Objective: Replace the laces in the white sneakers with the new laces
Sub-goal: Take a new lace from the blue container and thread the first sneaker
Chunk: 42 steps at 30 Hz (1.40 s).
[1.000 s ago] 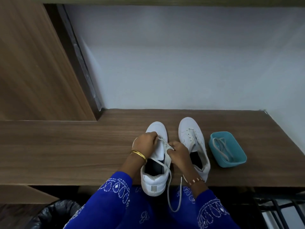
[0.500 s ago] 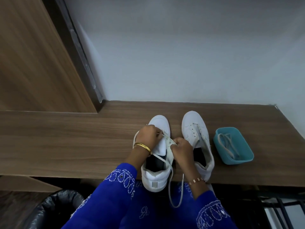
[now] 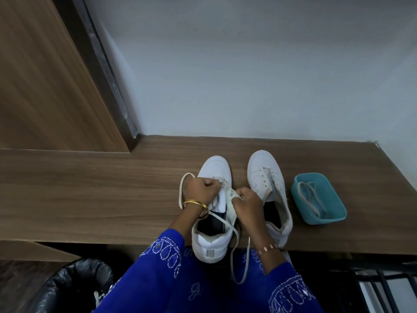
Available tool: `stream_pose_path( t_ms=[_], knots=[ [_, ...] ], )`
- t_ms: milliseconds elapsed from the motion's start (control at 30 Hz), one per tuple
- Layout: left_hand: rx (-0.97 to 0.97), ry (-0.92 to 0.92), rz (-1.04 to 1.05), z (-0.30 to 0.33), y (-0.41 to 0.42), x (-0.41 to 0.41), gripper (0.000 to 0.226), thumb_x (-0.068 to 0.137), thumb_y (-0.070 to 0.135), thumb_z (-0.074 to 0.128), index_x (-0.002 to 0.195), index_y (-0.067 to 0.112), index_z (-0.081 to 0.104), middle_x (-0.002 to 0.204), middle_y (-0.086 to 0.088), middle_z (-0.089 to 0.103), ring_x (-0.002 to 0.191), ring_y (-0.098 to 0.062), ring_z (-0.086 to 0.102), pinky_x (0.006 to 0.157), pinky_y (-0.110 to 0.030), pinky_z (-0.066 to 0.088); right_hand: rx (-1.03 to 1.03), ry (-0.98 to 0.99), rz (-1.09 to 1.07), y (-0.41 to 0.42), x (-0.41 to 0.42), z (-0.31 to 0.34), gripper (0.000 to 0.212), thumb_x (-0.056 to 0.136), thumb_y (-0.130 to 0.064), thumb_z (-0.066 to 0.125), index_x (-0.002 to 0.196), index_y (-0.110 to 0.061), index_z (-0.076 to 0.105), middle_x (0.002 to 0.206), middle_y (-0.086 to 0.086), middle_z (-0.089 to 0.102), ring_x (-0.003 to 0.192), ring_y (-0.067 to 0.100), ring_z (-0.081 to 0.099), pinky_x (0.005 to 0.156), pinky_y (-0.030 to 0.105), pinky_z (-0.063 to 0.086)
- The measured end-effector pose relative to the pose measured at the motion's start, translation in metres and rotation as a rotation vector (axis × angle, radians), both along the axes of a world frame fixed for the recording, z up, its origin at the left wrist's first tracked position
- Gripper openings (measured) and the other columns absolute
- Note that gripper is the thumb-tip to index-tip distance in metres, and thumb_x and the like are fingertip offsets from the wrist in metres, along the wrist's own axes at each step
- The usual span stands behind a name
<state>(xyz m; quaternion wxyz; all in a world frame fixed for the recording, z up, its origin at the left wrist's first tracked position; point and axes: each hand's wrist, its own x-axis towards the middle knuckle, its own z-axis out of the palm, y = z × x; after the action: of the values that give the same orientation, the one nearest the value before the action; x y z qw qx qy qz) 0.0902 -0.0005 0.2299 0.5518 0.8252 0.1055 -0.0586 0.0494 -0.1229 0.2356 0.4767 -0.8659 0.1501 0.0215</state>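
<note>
two white sneakers sit side by side on the wooden desk, toes toward the wall. over the left sneaker, the left hand and right hand each pinch the white lace at its eyelets, its ends trailing off the desk edge. the right sneaker stands unlaced just beside a teal tray holding another lace.

Both hands work over the left sneaker: left hand and right hand pinch the lace at the eyelets. The right sneaker stands just beside, a teal tray of laces nearby.
</note>
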Motion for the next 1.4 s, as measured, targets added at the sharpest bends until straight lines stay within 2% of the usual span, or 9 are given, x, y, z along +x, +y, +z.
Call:
stream_pose_path(
  t_ms=[167,333,533,633,733,933,1100,1267,1400],
  knots=[
    [-0.046,0.034,0.009,0.002,0.000,0.002,0.022,0.081,0.006,0.063,0.070,-0.013,0.065,0.062,-0.017,0.058,0.062,-0.023,0.052,0.072,-0.045,0.051,0.000,0.000,0.005,0.000,0.000,0.000,0.016,0.081,-0.003,0.047,0.069,-0.013,0.049,0.059,-0.004,0.045,0.053,0.008,0.040,0.048,0.019,0.031],
    [0.139,0.013,-0.077,0.012,-0.007,0.001,0.017,0.085,0.010,0.060,0.085,0.000,0.073,0.071,-0.005,0.065,0.068,-0.010,0.054,0.055,-0.012,0.038,-0.005,-0.006,0.015,-0.001,0.001,-0.001,0.011,0.082,-0.004,0.048,0.076,-0.009,0.055,0.061,-0.003,0.049,0.055,0.009,0.042,0.047,0.017,0.032],
    [0.320,-0.091,-0.086,0.011,-0.008,-0.001,0.016,0.086,0.014,0.059,0.090,0.008,0.074,0.092,-0.012,0.071,0.090,-0.021,0.063,0.067,-0.018,0.037,0.058,0.021,0.049,-0.002,0.001,0.000,0.010,0.083,-0.009,0.055,0.086,-0.002,0.062,0.068,0.003,0.056,0.060,0.012,0.049,0.052,0.011,0.041],
    [0.435,-0.175,-0.124,0.006,-0.004,-0.004,0.018,0.086,0.015,0.058,0.095,0.009,0.073,0.102,-0.017,0.061,0.097,-0.026,0.056,0.075,-0.022,0.033,0.322,0.161,0.043,-0.007,0.008,0.009,0.021,0.089,-0.025,0.058,0.099,-0.007,0.061,0.086,0.006,0.063,0.078,0.018,0.061,0.062,0.031,0.056],
    [0.490,-0.207,-0.134,0.003,-0.004,-0.007,0.021,0.088,0.016,0.056,0.103,0.013,0.072,0.108,-0.016,0.059,0.103,-0.026,0.052,0.089,-0.025,0.031,0.214,0.132,0.038,-0.007,0.024,0.006,0.025,0.096,-0.026,0.047,0.105,-0.007,0.061,0.086,0.010,0.061,0.075,0.019,0.059,0.062,0.032,0.055],
    [0.565,-0.238,-0.159,0.002,-0.005,-0.015,0.029,0.086,0.015,0.055,0.113,0.012,0.065,0.113,-0.014,0.054,0.109,-0.027,0.048,0.090,-0.032,0.039,0.019,-0.079,0.025,0.007,0.032,-0.010,0.009,0.088,-0.007,0.055,0.081,-0.009,0.060,0.067,-0.007,0.054,0.065,0.010,0.052,0.051,0.007,0.036],
    [0.603,-0.404,-0.135,-0.002,0.009,-0.022,0.041,0.063,0.030,0.074,0.099,0.013,0.067,0.094,-0.012,0.059,0.086,-0.030,0.057,0.075,-0.038,0.046,0.404,-0.122,-0.226,-0.004,0.035,0.007,0.019,0.089,-0.005,0.050,0.074,-0.017,0.054,0.078,0.001,0.066,0.073,0.017,0.064,0.071,0.031,0.053],
    [0.708,-0.380,-0.144,-0.004,0.024,-0.036,0.042,0.068,0.031,0.074,0.104,0.013,0.064,0.094,-0.009,0.059,0.083,-0.027,0.058,0.068,-0.035,0.042,1.306,-0.308,-0.206,-0.043,0.038,0.072,0.023,0.097,-0.009,0.034,0.077,-0.014,0.044,0.073,0.009,0.069,0.065,0.019,0.067,0.066,0.034,0.055],
    [0.488,-0.259,-0.076,-0.002,0.026,-0.042,0.029,0.080,0.019,0.063,0.107,0.013,0.057,0.099,-0.006,0.059,0.082,-0.020,0.056,0.065,-0.027,0.039,1.000,-0.334,-0.205,-0.050,0.036,0.093,0.021,0.097,-0.012,0.039,0.079,-0.015,0.050,0.050,-0.001,0.054,0.039,0.009,0.044,0.043,0.019,0.033]
  ],
)
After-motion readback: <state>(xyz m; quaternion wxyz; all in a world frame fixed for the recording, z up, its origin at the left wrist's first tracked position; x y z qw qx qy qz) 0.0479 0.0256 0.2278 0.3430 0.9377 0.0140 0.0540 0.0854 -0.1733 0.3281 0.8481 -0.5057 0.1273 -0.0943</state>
